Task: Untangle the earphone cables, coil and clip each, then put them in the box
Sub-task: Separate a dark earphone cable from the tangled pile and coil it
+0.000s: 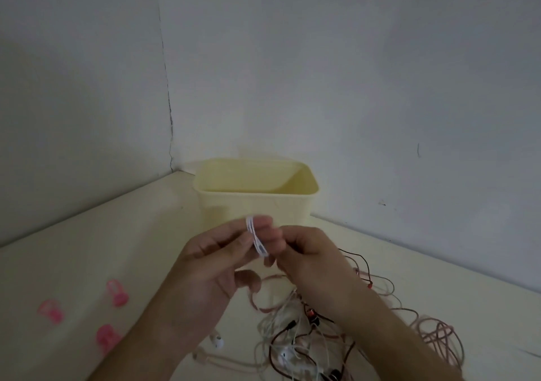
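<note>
Both hands raised before the box (254, 202), left hand (213, 266) and right hand (310, 257) fingers apparently pinching a white coil (257, 238).

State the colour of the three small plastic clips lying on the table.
Pink, seen in the head view: the three small plastic clips.

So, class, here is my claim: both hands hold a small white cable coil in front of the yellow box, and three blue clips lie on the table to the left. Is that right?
Not quite: the clips are pink, not blue, as the head view shows. The rest stands: the left hand and right hand hold a small white cable coil in front of the yellow box, and the three clips lie on the table to the left.
</note>
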